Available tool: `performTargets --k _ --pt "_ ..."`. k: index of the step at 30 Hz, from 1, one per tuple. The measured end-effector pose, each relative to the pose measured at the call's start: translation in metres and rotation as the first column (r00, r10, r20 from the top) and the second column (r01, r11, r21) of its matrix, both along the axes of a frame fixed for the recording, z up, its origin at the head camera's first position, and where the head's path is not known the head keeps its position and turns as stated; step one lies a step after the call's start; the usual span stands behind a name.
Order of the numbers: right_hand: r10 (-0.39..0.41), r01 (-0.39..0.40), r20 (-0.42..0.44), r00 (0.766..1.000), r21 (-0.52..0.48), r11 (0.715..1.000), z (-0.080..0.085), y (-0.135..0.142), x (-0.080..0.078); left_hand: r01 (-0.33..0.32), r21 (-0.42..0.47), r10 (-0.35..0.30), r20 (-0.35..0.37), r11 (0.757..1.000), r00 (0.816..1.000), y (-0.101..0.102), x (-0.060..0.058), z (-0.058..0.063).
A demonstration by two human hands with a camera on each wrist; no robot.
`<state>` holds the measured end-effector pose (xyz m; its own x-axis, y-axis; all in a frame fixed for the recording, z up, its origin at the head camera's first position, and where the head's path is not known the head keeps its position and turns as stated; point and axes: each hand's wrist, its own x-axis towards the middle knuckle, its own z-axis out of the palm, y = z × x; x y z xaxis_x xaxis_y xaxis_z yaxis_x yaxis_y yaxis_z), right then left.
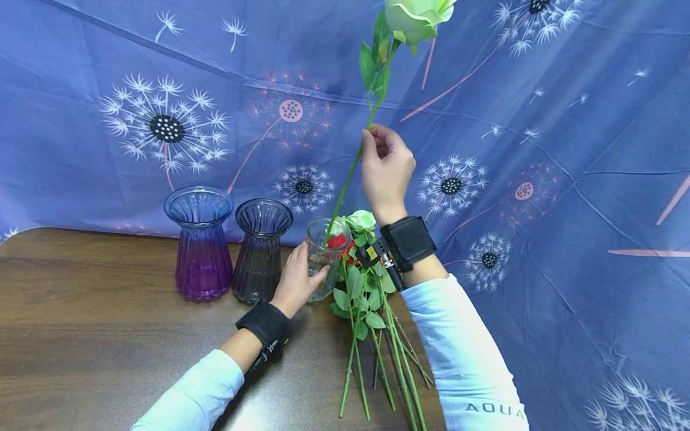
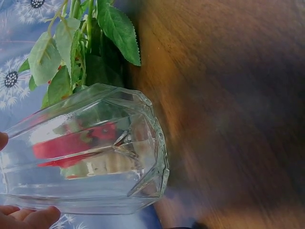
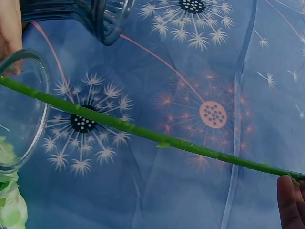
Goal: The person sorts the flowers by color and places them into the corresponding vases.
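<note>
My right hand (image 1: 389,170) pinches a pale green-white rose (image 1: 417,21) by its long stem, the bloom high above the table. The lower end of the green stem (image 3: 124,126) reaches the mouth of a clear glass vase (image 1: 321,281); how deep it goes I cannot tell. My left hand (image 1: 299,281) holds this vase, with fingers on one side and thumb on the other. In the left wrist view, red petals show through the vase's ribbed glass (image 2: 95,191). Only the tips of the left fingers (image 2: 40,218) are visible there.
Left of the clear vase stand a smoky grey vase (image 1: 259,263) and a blue-purple vase (image 1: 203,257). To its right, several roses with leafy stems (image 1: 372,299) lie on the wooden table (image 1: 108,335). A blue dandelion-print cloth (image 1: 232,108) hangs behind.
</note>
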<state>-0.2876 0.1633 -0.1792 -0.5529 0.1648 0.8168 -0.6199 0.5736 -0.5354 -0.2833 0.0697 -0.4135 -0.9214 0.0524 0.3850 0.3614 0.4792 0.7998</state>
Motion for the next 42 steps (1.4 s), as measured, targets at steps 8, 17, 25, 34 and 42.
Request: performTargets --k 8,17,25,34,42 --pt "-0.022 0.022 0.043 0.999 0.008 1.0 -0.014 -0.001 -0.006 0.002 0.005 -0.002 -0.008 1.0 1.0 0.0 -0.001 0.0" --pt "-0.03 0.022 0.114 0.993 0.073 0.997 -0.037 -0.002 -0.01 -0.003 -0.008 0.003 -0.011 1.0 1.0 -0.001 0.0 -0.002" --pt "-0.042 0.025 0.154 0.987 0.115 0.993 -0.054 -0.003 -0.016 0.002 -0.009 -0.002 -0.029 1.0 1.0 -0.001 -0.001 -0.002" --pt "-0.054 0.028 0.216 0.975 0.123 0.992 -0.07 -0.005 -0.022 -0.002 -0.01 0.001 -0.034 1.0 0.999 -0.001 -0.001 0.0" --pt "-0.066 0.029 0.229 0.971 0.159 0.987 -0.082 -0.007 -0.025 -0.007 -0.02 0.006 -0.024 1.0 1.0 0.0 -0.002 -0.001"
